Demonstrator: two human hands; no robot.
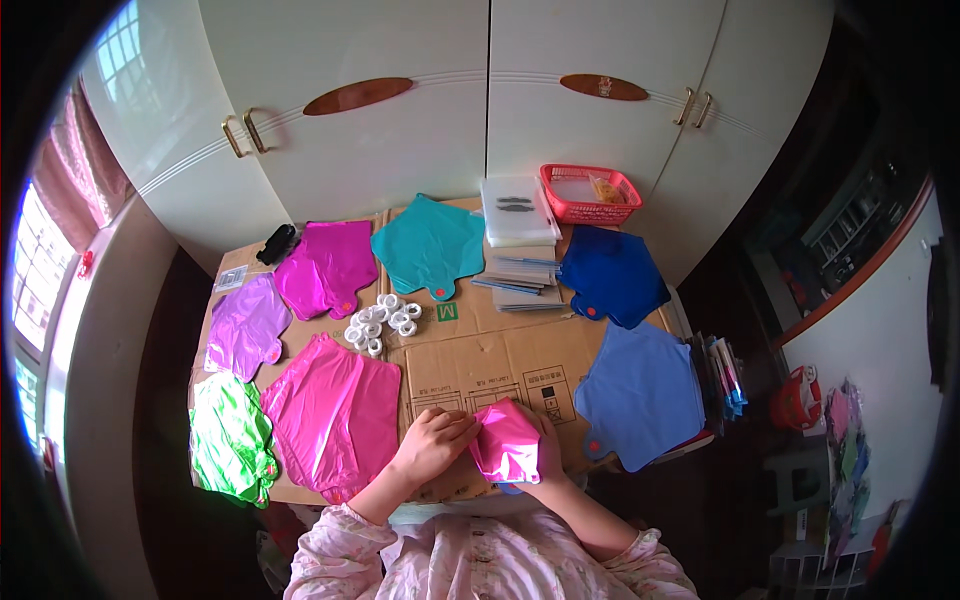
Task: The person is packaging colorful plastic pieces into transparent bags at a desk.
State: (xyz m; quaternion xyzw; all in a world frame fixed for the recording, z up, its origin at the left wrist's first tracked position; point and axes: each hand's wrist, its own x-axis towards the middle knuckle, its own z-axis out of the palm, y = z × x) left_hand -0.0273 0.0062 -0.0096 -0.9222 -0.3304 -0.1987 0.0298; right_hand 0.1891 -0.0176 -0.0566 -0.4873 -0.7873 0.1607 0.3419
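Pink foil (508,445) between left hand (437,446) and right hand (550,455) — the right clamped on it, the left touching its edge, whether pinching I can't tell — white rings (378,314) on cardboard (455,355) beyond

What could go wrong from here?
1. The glossy pink foil packet is held in the right hand, with the left hand at its left edge; smooth film might slip or crease.
2. The white rings lie loose in a pile; a sleeve or hand could scatter them.
3. The green foil piece sits at the left edge of the cardboard and could slide off.
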